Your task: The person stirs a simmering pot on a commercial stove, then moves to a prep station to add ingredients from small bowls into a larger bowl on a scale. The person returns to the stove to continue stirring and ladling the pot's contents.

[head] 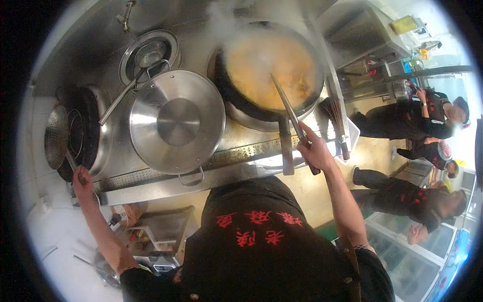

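A dark wok (226, 81) full of steaming orange-brown liquid stands on the stove. My right hand (317, 149) grips the wooden-ended handle of a long metal cooking tool (283, 98); its far end is hidden in the liquid and steam. Beside it, the wok's flat handle (286, 151) points towards me. At the far left my left hand (82, 181) is closed around the handle of a perforated metal strainer (56, 137), which is tilted at the side of a dark burner ring (88, 132). Between my hands sits a wide, two-handled stainless steel pan (177, 122), with nothing in it.
A ladle (120, 100) rests in a round metal pot (171, 41) behind the steel pan. A bamboo wok brush (337, 120) lies right of the wok. A faucet (126, 19) is on the back wall. Several people (415, 196) in dark aprons stand at the right. Shelving (181, 230) is below left.
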A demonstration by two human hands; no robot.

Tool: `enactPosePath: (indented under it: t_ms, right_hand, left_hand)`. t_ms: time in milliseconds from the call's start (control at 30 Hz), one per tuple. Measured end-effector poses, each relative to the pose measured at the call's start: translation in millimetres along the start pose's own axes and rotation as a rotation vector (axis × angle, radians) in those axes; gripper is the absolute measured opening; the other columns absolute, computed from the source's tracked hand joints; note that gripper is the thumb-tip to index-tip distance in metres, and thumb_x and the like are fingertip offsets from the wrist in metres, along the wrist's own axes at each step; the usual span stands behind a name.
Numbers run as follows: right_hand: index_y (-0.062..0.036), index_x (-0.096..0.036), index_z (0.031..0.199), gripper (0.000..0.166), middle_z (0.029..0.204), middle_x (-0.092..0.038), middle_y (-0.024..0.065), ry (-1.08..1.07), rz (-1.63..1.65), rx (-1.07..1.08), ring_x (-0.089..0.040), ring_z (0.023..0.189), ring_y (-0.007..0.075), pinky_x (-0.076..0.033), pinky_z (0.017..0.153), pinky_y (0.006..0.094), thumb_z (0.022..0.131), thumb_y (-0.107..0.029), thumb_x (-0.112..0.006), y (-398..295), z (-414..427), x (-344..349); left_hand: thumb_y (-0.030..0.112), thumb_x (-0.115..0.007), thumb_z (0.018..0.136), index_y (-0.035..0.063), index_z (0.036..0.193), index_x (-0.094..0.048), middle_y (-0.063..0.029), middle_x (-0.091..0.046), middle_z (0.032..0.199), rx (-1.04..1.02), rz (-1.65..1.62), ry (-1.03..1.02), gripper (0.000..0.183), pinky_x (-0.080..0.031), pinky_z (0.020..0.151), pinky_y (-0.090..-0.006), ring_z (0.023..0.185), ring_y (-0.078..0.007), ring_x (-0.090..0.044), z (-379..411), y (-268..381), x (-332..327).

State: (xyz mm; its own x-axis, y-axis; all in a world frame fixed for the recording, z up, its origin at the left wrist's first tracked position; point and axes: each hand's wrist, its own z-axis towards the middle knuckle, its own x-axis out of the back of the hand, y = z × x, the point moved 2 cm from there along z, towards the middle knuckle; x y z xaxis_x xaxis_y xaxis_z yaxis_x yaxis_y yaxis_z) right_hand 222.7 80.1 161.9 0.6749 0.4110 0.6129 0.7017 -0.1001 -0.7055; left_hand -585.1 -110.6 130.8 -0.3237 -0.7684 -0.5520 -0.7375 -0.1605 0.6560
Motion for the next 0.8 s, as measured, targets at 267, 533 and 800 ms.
enactPosePath:
  t_ms: [267, 533, 800]
  right_hand:
    - [-0.0129, -0.044, 0.140, 0.065, 0.066, -0.049, 0.0054, 0.095, -0.182, 0.176, -0.047, 0.056, 0.0135, -0.043, 0.055, 0.0293, 0.079, 0.005, -0.058, 68, -10, 80]
    - [-0.0101, -0.040, 0.143, 0.063, 0.073, -0.055, 0.0016, 0.167, 0.090, 0.167, -0.050, 0.058, 0.0079, -0.044, 0.050, 0.0259, 0.084, 0.004, -0.057, 117, 9, 129]
    - [-0.0104, -0.038, 0.144, 0.062, 0.074, -0.053, 0.0034, 0.131, 0.254, 0.208, -0.049, 0.053, 0.0091, -0.043, 0.045, 0.0267, 0.086, 0.004, -0.054, 156, 33, 122]
  left_hand:
    - [0.003, -0.064, 0.084, 0.0034, 0.126, -0.047, -0.0030, -0.057, 0.090, -0.466, 0.770, -0.020, 0.045, -0.044, 0.063, -0.0228, 0.076, -0.0110, -0.053, -185, -140, -72]
    - [0.003, -0.058, 0.083, 0.0032, 0.128, -0.045, -0.0019, -0.053, 0.080, -0.182, 0.852, -0.054, 0.047, -0.041, 0.047, -0.0218, 0.055, -0.0079, -0.048, -311, -299, -205]
    - [0.010, -0.064, 0.083, -0.0014, 0.133, -0.038, -0.0151, -0.065, 0.088, -0.460, 1.535, -0.171, 0.058, -0.051, 0.054, -0.0326, 0.058, -0.0203, -0.063, -271, -419, -341]
